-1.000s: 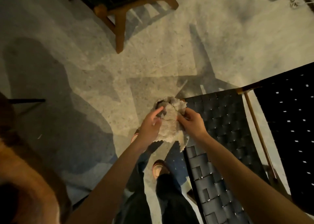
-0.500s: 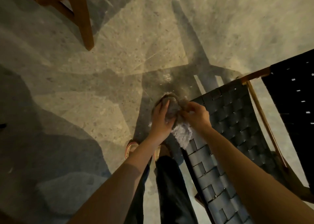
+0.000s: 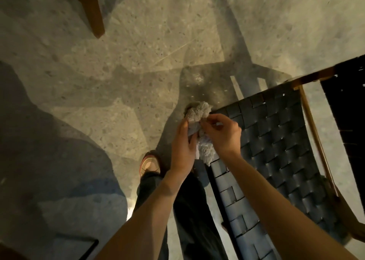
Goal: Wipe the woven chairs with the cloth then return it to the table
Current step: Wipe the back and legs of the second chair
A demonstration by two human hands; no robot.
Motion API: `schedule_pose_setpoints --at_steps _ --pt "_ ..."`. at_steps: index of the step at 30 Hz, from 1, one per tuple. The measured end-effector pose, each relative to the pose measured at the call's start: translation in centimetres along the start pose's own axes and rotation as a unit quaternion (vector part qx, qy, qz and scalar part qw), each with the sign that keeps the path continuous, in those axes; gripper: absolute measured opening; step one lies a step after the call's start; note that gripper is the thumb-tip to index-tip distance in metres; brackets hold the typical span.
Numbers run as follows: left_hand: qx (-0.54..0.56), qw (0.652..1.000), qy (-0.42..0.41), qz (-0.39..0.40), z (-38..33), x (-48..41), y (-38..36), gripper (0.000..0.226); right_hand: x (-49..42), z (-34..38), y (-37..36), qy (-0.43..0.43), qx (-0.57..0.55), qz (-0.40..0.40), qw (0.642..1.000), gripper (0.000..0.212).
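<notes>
A crumpled grey fluffy cloth is bunched between both hands just off the near left corner of a black woven chair seat. My left hand grips the cloth from the left with the fingers pointing up along it. My right hand pinches it from the right, over the seat's corner. Part of the cloth hangs below the hands. The chair's wooden frame runs along the seat's right side.
A second dark woven panel stands at the far right. A wooden leg of another chair reaches down at the top left. My legs and a shoe stand on the speckled stone floor. A dark flat object lies at the bottom left.
The view has shifted so the chair leg at top left moved further out. Both hands stayed together at the seat corner, reworking the cloth; more of it now bunches above the fingers.
</notes>
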State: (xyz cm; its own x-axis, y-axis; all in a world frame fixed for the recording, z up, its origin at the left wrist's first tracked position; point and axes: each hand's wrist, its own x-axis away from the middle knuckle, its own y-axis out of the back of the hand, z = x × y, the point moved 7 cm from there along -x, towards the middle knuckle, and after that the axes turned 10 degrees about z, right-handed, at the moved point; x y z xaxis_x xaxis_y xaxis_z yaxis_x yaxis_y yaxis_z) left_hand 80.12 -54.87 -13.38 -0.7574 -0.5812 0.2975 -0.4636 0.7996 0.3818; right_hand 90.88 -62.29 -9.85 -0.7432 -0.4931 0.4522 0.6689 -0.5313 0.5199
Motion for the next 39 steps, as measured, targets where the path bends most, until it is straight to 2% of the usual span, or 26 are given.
schedule_pose_setpoints --at_steps 4,7,11,14,16,19,22,25,28,34,39 --pt "0.005 0.999 0.026 0.022 1.6 0.1 0.0 0.045 -0.7 1.3 -0.4 0.053 0.071 0.07 0.994 0.005" --pt "-0.008 0.997 0.061 0.052 2.9 -0.1 -0.2 0.045 -0.5 1.8 -1.9 0.094 0.149 0.126 0.976 0.008" --pt "-0.018 0.998 -0.013 0.065 1.6 -0.4 0.5 0.049 0.4 2.2 -1.6 0.117 0.15 0.087 0.978 0.014" --pt "-0.037 0.995 -0.076 0.045 -1.1 -0.9 1.3 0.045 0.3 1.4 1.2 0.067 0.108 0.001 0.992 0.018" --pt "-0.086 0.99 -0.095 0.054 -3.2 -1.9 0.9 0.045 -0.1 0.1 2.7 0.001 0.078 -0.021 0.997 0.018" --pt "-0.176 0.975 -0.06 0.12 -4.2 -4.2 -1.1 0.049 -0.7 -2.4 3.8 -0.104 0.003 -0.042 0.994 0.011" --pt "-0.247 0.954 -0.038 0.166 -3.8 -5.9 -2.2 0.045 -1.4 -3.5 3.9 -0.148 -0.032 -0.07 0.986 0.017" --pt "-0.151 0.973 -0.065 0.16 -3.8 -5.7 -1.7 0.041 -1.7 -3.4 3.6 -0.16 -0.034 -0.071 0.984 0.016" --pt "-0.052 0.989 -0.051 0.132 -2.4 -4.5 -0.2 0.039 -1.5 -2.3 2.7 -0.125 0.003 -0.045 0.991 0.01" --pt "0.006 0.995 0.009 0.095 0.0 -2.7 -0.2 0.045 -1.2 -0.2 1.2 -0.029 0.066 -0.002 0.997 0.011" --pt "0.101 0.994 0.008 0.047 0.5 -1.3 -0.7 0.044 -1.5 0.4 0.9 0.028 0.122 0.034 0.992 0.025"
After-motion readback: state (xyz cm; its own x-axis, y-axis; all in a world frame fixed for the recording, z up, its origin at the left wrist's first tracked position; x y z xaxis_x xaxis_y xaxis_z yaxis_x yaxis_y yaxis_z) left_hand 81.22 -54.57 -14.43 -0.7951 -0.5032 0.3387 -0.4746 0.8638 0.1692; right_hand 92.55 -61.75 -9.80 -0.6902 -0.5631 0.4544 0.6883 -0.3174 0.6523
